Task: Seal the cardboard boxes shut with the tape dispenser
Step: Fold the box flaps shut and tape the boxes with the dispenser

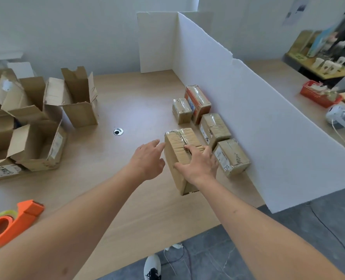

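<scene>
Head view, centre-right of frame: brown cardboard box wrapped in clear tape (180, 156), sitting on the pale wooden table (139, 110), long side running toward the lower edge of the picture. Already taped across the top, so probably being parked with the finished ones, not worked on. Right hand (199, 163) draped over its near top, fingers (194, 148) curled onto the top face and thumb down the left side face, so gripping it, looks like for steering or sliding it. Left hand (147, 159) just to the left of the box, fingers straight and relaxed, holding nothing, fingertips right at the box's upper left edge; touching or just short, can't tell.

Further right, along the white foam-board divider (248, 110): row of four taped brown boxes (215, 128), lined up, presumably the done pile, which would explain where the held one is headed.

Way over at the left edge: cluster of open brown cardboard boxes with flaps up (46, 118), apparently still waiting. Orange plastic tape dispenser with a clear roll (12, 223) lying at lower left, well apart from both hands, nobody touching it. Guessing set down there to be handy for the next open box.
</scene>
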`<action>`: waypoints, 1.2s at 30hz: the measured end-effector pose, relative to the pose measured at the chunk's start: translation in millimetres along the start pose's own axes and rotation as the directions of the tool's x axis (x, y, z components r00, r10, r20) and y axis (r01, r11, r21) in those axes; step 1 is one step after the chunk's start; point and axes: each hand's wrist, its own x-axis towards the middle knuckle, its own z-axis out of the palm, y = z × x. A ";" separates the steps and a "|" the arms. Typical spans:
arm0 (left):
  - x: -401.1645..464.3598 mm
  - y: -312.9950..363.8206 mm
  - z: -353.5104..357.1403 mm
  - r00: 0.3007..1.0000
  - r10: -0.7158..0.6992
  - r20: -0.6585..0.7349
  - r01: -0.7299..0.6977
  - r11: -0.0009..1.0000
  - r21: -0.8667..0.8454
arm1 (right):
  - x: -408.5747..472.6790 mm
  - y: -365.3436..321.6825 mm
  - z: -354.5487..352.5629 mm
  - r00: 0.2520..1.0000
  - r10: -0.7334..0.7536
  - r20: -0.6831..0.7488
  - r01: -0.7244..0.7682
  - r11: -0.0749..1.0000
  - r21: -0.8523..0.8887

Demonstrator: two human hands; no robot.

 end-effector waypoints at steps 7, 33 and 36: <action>71.9 -15.4 0.1 0.998 -0.042 0.050 0.042 0.999 0.001 | 76.9 -13.0 7.6 0.998 0.002 0.059 -0.002 1.000 0.010; 298.7 -96.2 29.3 0.895 -0.444 0.043 0.446 0.893 -0.060 | 365.4 -92.4 87.9 0.970 -0.238 0.053 0.242 0.966 -0.089; 317.8 -109.7 38.6 0.906 -0.423 0.037 0.424 0.902 -0.082 | 377.5 -101.2 100.9 0.971 -0.239 0.027 0.240 0.966 -0.099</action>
